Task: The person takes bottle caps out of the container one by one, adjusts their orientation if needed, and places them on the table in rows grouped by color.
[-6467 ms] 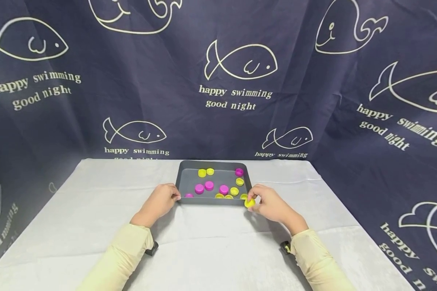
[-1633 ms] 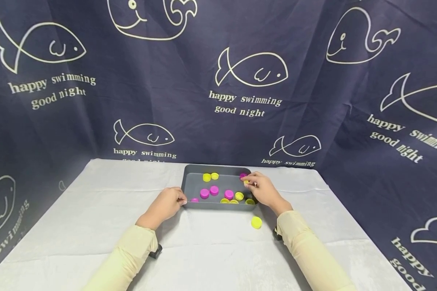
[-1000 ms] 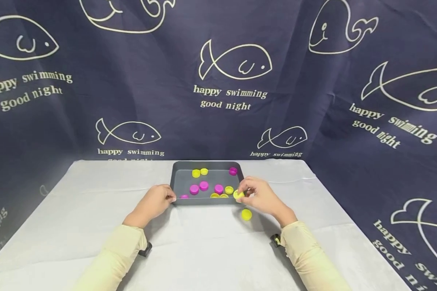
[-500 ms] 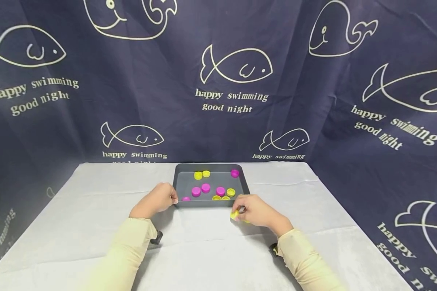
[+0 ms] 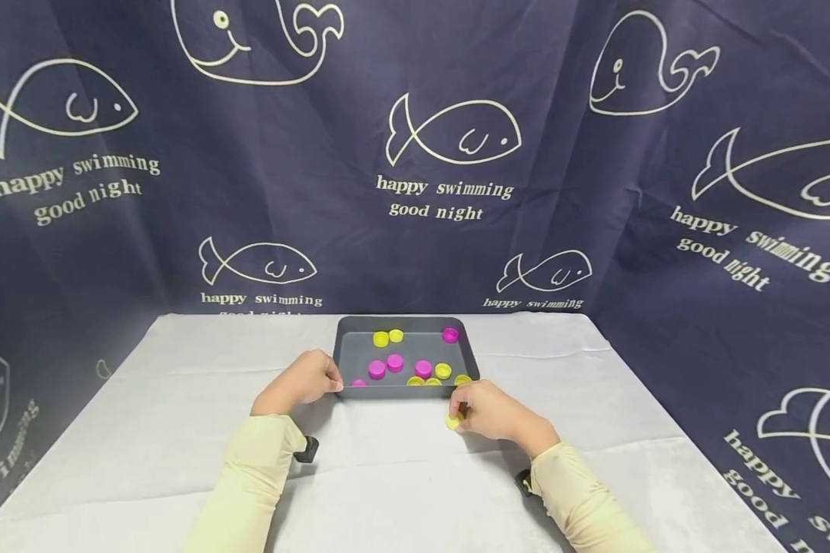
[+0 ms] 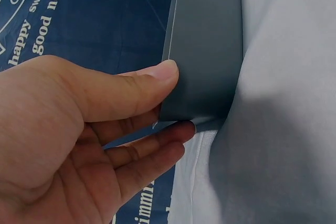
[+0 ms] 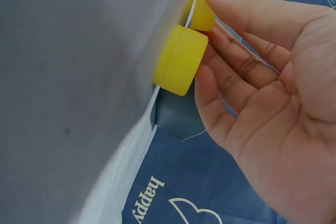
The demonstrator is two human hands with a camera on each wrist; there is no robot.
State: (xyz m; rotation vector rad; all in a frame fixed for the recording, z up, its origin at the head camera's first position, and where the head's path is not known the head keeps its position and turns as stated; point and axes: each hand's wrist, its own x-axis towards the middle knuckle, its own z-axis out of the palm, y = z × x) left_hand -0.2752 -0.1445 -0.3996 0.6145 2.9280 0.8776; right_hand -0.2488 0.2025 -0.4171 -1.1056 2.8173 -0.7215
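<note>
My left hand [image 5: 300, 382] grips the front left corner of a dark grey tray [image 5: 394, 392], thumb on the rim and fingers beneath, as the left wrist view shows. Just in front of the tray's right corner, my right hand [image 5: 494, 413] pinches a yellow bottle cap [image 7: 202, 11] between thumb and fingers, at the tablecloth. A second yellow cap [image 7: 181, 60] stands on the cloth right beside it; in the head view the hand hides it. Inside the tray lie several magenta caps [image 5: 395, 362] and several yellow caps [image 5: 443, 371], some partly behind the front wall.
A white cloth [image 5: 387, 491] covers the table. Dark blue curtains [image 5: 353, 192] with fish drawings hang close behind the tray and along both sides.
A yellow cap from the right hand now stands on the cloth. The right hand has since carried another yellow cap out of the tray, down beside it. The left hand keeps its hold.
</note>
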